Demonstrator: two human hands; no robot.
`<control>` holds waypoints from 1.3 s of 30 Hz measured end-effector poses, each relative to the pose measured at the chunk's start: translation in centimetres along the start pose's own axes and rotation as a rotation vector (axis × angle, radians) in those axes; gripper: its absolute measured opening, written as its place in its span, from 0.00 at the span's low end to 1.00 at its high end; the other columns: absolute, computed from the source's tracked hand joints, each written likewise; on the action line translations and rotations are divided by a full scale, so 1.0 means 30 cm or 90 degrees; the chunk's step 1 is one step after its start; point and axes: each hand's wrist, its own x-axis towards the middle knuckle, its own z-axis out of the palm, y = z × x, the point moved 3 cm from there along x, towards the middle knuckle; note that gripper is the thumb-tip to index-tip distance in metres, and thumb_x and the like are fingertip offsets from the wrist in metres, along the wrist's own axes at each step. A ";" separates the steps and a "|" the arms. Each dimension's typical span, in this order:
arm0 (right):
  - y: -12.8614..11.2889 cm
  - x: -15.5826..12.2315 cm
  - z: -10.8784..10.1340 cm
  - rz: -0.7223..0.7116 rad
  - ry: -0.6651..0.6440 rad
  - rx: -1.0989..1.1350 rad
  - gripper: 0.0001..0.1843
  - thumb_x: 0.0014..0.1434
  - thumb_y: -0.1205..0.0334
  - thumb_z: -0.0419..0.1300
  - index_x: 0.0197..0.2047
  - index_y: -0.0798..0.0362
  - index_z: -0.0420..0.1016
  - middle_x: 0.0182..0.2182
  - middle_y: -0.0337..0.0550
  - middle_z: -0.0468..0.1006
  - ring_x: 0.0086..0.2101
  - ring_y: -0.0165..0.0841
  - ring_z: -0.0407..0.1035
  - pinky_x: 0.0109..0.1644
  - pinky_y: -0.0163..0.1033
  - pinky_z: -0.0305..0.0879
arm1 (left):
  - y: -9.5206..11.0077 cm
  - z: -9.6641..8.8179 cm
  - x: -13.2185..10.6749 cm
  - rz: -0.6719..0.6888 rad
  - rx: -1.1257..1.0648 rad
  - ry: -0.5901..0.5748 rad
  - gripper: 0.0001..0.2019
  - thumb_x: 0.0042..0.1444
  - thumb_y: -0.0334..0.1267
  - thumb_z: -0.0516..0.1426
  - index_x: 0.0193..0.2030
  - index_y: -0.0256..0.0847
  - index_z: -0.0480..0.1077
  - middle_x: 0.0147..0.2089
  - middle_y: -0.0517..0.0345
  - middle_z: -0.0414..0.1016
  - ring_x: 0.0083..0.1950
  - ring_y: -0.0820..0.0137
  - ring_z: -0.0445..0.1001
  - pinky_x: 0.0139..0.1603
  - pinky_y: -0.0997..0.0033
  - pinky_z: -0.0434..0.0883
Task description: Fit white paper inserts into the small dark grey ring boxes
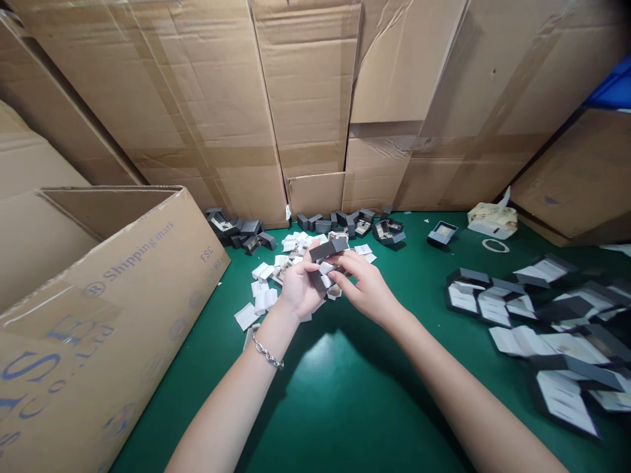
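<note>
Cradled in my left hand (298, 289) is a small dark grey jewelry box (328, 249) with its lid raised. The fingers of that hand are closed around its base. My right hand (369, 284) pinches at the right side of the box, thumb and fingertips beside a white insert (326, 268) in its opening. Part of the insert is hidden by my fingers. Beneath and behind both hands lies a loose pile of white inserts (266, 300) on the green table (320, 394).
Several dark jewelry boxes (323, 226) line the back by the cardboard wall (305, 98). At right are open boxes with white linings (562, 397), blurred. A large carton (148, 289) stands left. A tissue pack (493, 220) and a tape ring (495, 246) lie back right.
</note>
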 end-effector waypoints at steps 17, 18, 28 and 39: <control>-0.045 -0.018 0.017 0.075 0.169 -0.028 0.03 0.56 0.62 0.57 0.32 0.49 0.72 0.32 0.40 0.75 0.34 0.34 0.69 0.39 0.38 0.65 | -0.028 0.012 0.002 0.076 0.028 0.013 0.29 0.41 0.29 0.52 0.55 0.47 0.63 0.36 0.60 0.73 0.29 0.72 0.69 0.31 0.71 0.65; -0.047 -0.020 0.019 0.084 0.180 -0.015 0.03 0.55 0.62 0.57 0.31 0.49 0.72 0.31 0.40 0.75 0.34 0.33 0.69 0.38 0.38 0.65 | -0.030 0.013 0.002 0.090 0.040 0.014 0.30 0.41 0.30 0.52 0.56 0.47 0.62 0.37 0.60 0.73 0.29 0.72 0.69 0.32 0.70 0.65; -0.037 -0.024 0.036 0.135 0.231 0.047 0.02 0.51 0.66 0.57 0.29 0.50 0.69 0.31 0.40 0.72 0.34 0.33 0.67 0.38 0.38 0.66 | -0.040 0.018 -0.004 0.129 0.059 -0.010 0.35 0.41 0.29 0.53 0.60 0.51 0.58 0.37 0.63 0.75 0.28 0.75 0.69 0.34 0.73 0.65; -0.028 -0.032 0.055 0.151 0.243 0.051 0.02 0.51 0.66 0.55 0.29 0.50 0.67 0.31 0.40 0.72 0.34 0.33 0.67 0.36 0.38 0.67 | -0.050 0.025 -0.009 0.145 0.072 0.007 0.33 0.40 0.29 0.53 0.57 0.49 0.61 0.41 0.61 0.74 0.36 0.71 0.72 0.40 0.71 0.66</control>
